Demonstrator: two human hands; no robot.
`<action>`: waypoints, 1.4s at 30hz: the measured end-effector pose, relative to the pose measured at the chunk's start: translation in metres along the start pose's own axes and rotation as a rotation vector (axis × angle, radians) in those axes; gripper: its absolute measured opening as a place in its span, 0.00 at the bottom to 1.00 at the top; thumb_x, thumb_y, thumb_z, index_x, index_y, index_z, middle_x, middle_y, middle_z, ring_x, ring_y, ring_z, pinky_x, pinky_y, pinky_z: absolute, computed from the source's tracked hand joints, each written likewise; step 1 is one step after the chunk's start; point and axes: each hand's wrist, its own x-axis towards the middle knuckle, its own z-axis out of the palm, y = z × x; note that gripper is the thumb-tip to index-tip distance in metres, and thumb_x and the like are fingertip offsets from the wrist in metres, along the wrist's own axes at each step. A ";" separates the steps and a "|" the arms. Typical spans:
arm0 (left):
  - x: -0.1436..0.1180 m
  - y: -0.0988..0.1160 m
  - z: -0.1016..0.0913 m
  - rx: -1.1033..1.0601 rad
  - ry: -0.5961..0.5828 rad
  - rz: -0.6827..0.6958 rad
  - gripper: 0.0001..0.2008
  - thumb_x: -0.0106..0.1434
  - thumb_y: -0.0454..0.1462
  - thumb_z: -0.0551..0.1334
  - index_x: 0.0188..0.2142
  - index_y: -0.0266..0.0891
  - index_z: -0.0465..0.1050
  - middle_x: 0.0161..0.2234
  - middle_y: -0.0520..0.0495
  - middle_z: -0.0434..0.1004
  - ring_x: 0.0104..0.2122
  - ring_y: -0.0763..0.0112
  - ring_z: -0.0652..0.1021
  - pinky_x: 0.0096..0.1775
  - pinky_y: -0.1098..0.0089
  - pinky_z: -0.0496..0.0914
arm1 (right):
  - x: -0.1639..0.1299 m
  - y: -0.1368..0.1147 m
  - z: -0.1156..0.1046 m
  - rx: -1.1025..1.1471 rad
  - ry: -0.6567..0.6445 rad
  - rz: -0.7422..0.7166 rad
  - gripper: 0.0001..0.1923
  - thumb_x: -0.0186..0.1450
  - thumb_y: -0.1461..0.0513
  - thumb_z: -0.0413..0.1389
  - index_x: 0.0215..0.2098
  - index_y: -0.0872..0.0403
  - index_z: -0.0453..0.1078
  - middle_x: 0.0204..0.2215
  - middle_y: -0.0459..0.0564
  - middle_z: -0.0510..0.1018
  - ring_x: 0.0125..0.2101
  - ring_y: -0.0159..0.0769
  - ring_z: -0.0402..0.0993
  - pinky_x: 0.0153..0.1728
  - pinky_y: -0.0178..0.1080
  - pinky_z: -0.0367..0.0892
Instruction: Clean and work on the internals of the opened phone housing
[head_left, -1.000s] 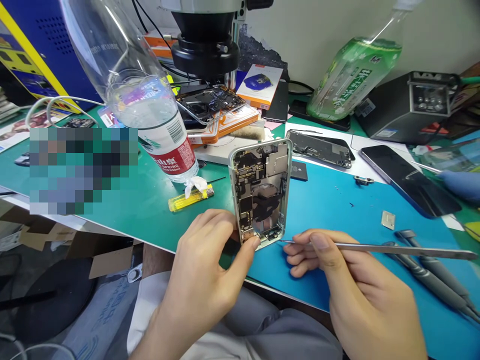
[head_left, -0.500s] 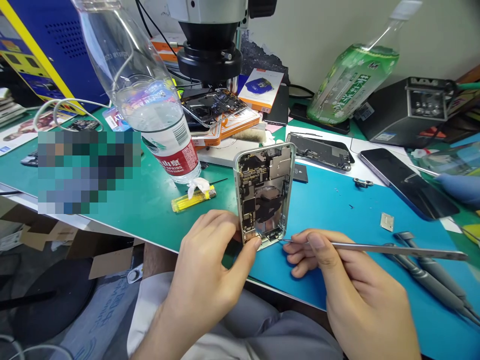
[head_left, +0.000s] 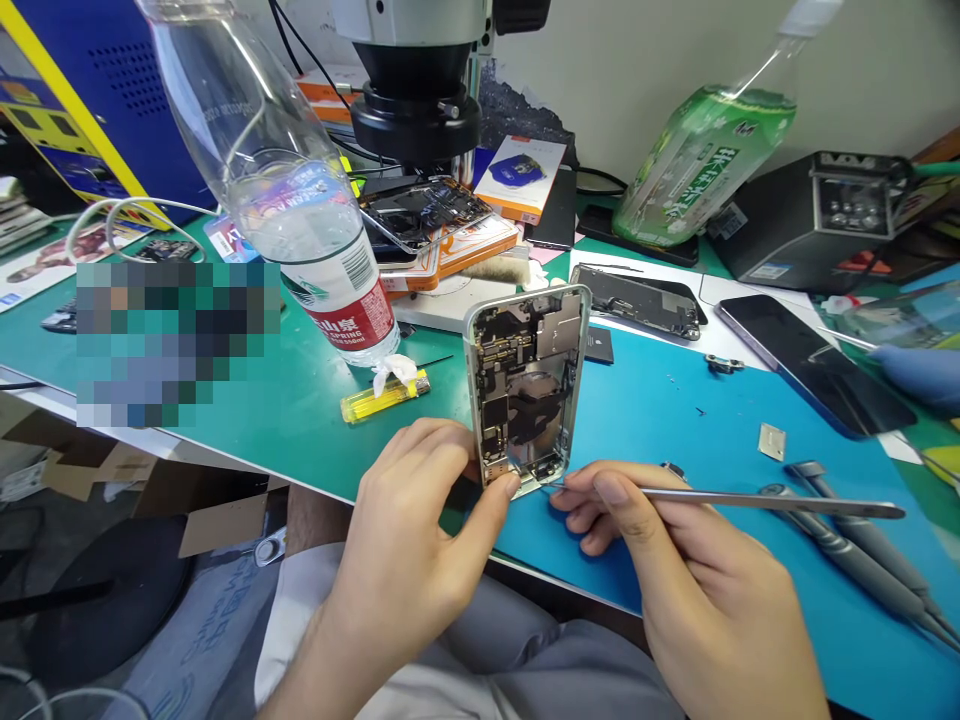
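An opened phone [head_left: 531, 395] stands upright on the blue mat, its screen off and its circuit boards and coil facing me. My left hand [head_left: 416, 530] is closed on its lower left corner, thumb on the bottom edge and fingers behind the frame. Pinched in my right hand [head_left: 667, 560] is a pair of metal tweezers [head_left: 780, 500]. Their tip is at the phone's bottom edge, near its right corner; whether it touches a part there is too small to tell. A yellow lighter [head_left: 386, 398] with a scrap of white tissue lies left of the phone.
A water bottle [head_left: 341, 270] leans at the left behind the lighter. A microscope [head_left: 416, 110] hangs over stacked boxes and phone parts. To the right are a dark phone [head_left: 814, 365], a small metal plate [head_left: 772, 441], two grey hot tweezers handles [head_left: 832, 545] and a green bottle [head_left: 705, 160].
My right hand and the tweezers have shifted left along the phone's bottom edge, uncovering a small dark part on the mat behind the hand. The left hand keeps its hold.
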 end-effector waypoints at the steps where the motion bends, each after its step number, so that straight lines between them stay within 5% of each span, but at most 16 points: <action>1: 0.000 0.000 0.000 0.000 0.000 0.001 0.11 0.73 0.35 0.64 0.32 0.42 0.68 0.34 0.51 0.73 0.38 0.65 0.73 0.40 0.65 0.65 | 0.000 0.002 -0.001 0.042 -0.015 0.009 0.16 0.75 0.54 0.59 0.32 0.48 0.82 0.35 0.47 0.85 0.30 0.31 0.82 0.30 0.29 0.78; 5: -0.001 -0.001 0.001 -0.004 0.000 0.001 0.11 0.73 0.36 0.64 0.32 0.42 0.68 0.34 0.50 0.74 0.39 0.64 0.73 0.41 0.65 0.64 | -0.002 0.010 -0.005 0.238 0.057 0.075 0.13 0.76 0.52 0.58 0.37 0.46 0.82 0.35 0.46 0.84 0.30 0.34 0.82 0.27 0.33 0.79; 15: 0.000 -0.002 0.002 -0.008 0.010 0.000 0.13 0.73 0.37 0.64 0.32 0.42 0.65 0.34 0.51 0.73 0.38 0.64 0.73 0.40 0.65 0.64 | 0.001 0.000 0.002 0.022 0.079 0.033 0.23 0.75 0.50 0.59 0.25 0.51 0.78 0.34 0.48 0.84 0.29 0.31 0.81 0.32 0.30 0.77; 24: 0.000 -0.004 0.002 -0.020 0.010 0.010 0.12 0.74 0.38 0.64 0.32 0.42 0.67 0.35 0.51 0.74 0.39 0.64 0.73 0.42 0.65 0.65 | 0.000 -0.001 -0.002 0.142 -0.002 0.047 0.18 0.75 0.49 0.59 0.34 0.50 0.83 0.33 0.48 0.85 0.27 0.33 0.81 0.30 0.33 0.77; 42: -0.001 -0.005 0.003 -0.013 0.019 0.025 0.12 0.73 0.38 0.63 0.32 0.43 0.66 0.34 0.51 0.73 0.39 0.62 0.73 0.41 0.64 0.65 | 0.002 0.001 0.002 0.054 0.056 0.081 0.23 0.75 0.46 0.56 0.32 0.52 0.81 0.32 0.49 0.84 0.26 0.32 0.78 0.30 0.35 0.74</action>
